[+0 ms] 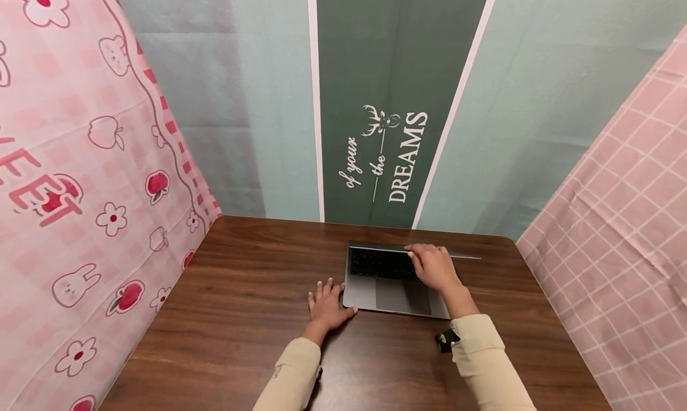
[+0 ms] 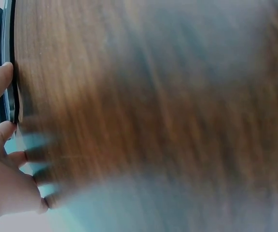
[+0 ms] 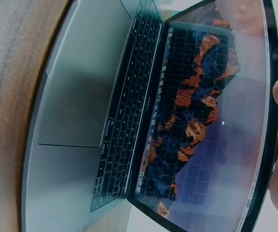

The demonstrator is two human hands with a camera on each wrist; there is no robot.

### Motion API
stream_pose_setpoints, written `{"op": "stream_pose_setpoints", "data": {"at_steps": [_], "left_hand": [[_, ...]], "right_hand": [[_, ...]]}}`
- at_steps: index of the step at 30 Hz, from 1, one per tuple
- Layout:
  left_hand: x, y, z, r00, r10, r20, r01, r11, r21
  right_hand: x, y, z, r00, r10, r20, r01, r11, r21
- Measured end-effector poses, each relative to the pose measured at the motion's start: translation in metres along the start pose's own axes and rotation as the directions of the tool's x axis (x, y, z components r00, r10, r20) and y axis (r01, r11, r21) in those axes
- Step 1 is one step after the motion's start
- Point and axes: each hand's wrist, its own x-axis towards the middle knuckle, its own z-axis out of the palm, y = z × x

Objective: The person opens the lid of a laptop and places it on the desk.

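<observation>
A grey laptop (image 1: 361, 293) stands opened on the wooden table, its black keyboard (image 3: 129, 87) and trackpad facing up. My right hand (image 1: 436, 269) reaches over the keyboard and pinches the upper edge of the screen lid, thumb on the screen side. The lit screen (image 3: 201, 116) shows an orange-and-blue mountain picture and reflects the keys. At the laptop's front left corner, my left hand (image 1: 327, 309) rests with spread fingers on the table. Its thumb and index finger touch the laptop's edge, also seen beside the laptop's side in the left wrist view.
The brown wooden table (image 1: 241, 291) extends around the laptop on all sides. Behind it hangs a green cloth (image 1: 370, 53) with white lettering. Pink patterned cloths enclose the left and right sides. A dark strap (image 1: 445, 341) shows at the right sleeve.
</observation>
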Motion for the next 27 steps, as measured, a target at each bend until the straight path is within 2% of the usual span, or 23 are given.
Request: {"op": "stream_pose_setpoints", "data": {"at_steps": [5,9,16,23,27], "left_hand": [[-0.001,0.002,-0.003,1.000,0.010,0.000,-0.010,1.000,-0.005],[-0.001,0.002,-0.004,1.000,0.014,0.006,-0.014,1.000,0.005],[-0.001,0.000,-0.002,1.000,0.019,0.005,-0.019,1.000,0.011],[0.001,-0.003,0.001,1.000,0.014,0.014,-0.014,1.000,0.022],[0.001,-0.003,0.002,1.000,0.008,0.013,-0.008,1.000,0.022]], "right_hand": [[0.005,0.002,-0.003,1.000,-0.007,0.004,0.007,1.000,0.005],[0.009,0.004,-0.003,0.999,-0.027,-0.027,0.027,1.000,-0.010],[0.019,0.006,-0.006,0.999,0.019,-0.043,-0.020,1.000,-0.025],[0.030,0.014,-0.006,0.989,0.003,-0.150,-0.006,1.000,-0.023],[0.035,0.017,-0.005,0.984,0.017,-0.178,-0.020,1.000,-0.015]]}}
